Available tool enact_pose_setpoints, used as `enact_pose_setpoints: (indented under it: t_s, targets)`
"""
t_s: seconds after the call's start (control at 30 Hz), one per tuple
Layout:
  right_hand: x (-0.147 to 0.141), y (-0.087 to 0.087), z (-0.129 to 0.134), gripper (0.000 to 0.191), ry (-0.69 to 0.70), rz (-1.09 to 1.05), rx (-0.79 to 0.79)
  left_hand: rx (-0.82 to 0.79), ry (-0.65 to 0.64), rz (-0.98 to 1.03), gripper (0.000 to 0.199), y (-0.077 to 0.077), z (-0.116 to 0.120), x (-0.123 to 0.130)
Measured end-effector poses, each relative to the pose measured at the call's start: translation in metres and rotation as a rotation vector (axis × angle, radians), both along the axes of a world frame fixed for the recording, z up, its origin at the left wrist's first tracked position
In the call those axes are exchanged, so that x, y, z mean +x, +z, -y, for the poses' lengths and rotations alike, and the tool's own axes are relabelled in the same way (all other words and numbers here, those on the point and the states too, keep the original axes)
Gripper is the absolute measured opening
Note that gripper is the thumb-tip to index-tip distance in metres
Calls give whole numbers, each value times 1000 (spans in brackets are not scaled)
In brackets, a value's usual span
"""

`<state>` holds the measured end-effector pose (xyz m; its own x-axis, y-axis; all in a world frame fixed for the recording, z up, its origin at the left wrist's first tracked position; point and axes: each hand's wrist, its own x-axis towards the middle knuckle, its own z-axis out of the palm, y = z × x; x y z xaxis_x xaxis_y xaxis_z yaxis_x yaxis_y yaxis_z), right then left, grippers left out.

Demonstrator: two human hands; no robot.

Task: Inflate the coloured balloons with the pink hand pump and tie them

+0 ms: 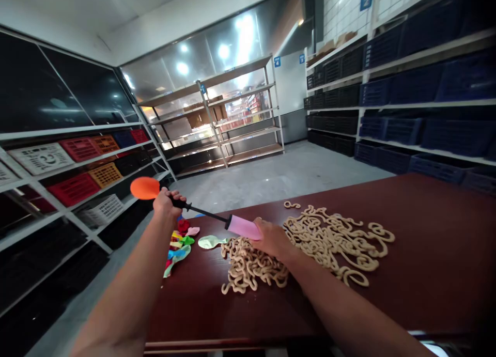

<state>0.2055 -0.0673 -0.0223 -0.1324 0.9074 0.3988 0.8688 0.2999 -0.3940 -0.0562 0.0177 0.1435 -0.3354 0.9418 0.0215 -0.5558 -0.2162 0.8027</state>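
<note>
While the left hand [168,202] closes its fingers round the black handle of a hand pump [244,228], centre-left of the frame, the right hand [271,238] grips the free end of its pink barrel near the centre. Item: the pump, held aslant above the bench [418,238], its black rod drawn out between handle and barrel. Item: one orange balloon [144,188], plump and rounded, at the left hand, on the side away from the rod; whether it is fitted to the handle or pinched by the fingers cannot be told. Item: one pale green balloon [210,242], limp, lying on the bench below the rod. Item: a loose group of limp balloons [182,243] in red, pink, yellow, green and blue, at the bench's left edge. Item: beige curled strands [329,238], heaped beneath the right hand and spread right of it, with a small looped piece [292,205] apart at the far edge. Surroundings: shelves with coloured crates [79,150], left; bare-looking racks [240,91], upper centre; shelves with dark crates [406,88], upper right.
</note>
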Motion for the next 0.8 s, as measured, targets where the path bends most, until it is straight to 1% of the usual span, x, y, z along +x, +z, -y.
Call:
enact_pose_setpoints:
  t_s: [0.07, 0.13, 0.2, 0.3, 0.37, 0.43, 0.47, 0.5, 0.57, 0.73, 0.8]
  targets:
    - [-1, -1, 0, 34, -14, 8, -4, 20, -13, -21, 30, 7, 0, 3]
    - [-2, -2, 0, 35, -32, 11, -14, 31, -18, -25, 31, 2, 2, 16]
    - [-3, -3, 1, 38, -39, 8, -26, 21, -34, -24, 32, -13, 7, 38]
    - [-4, -5, 3, 43, -52, -5, -32, 2, -79, -22, 34, -44, 16, 77]
    - [-4, -5, 3, 45, -67, -23, -29, 6, -119, -21, 35, -60, 21, 99]
    - [-4, -4, 4, 47, -69, -45, -33, 13, -138, -21, 36, -67, 25, 112]
    - [-3, -3, 4, 49, -63, -55, -35, 13, -141, -23, 36, -65, 25, 113]
    - [-3, -2, 4, 50, -53, -64, -32, 13, -141, -29, 36, -61, 24, 112]
    - [-2, 0, 3, 48, -43, -79, -15, 17, -128, -48, 35, -45, 20, 101]
    - [0, 0, -1, 38, -56, -112, 30, 65, -47, -79, 32, 17, 6, 48]
    - [-1, -3, -4, 36, -47, -118, 53, 82, -27, -91, 32, 34, 2, 33]
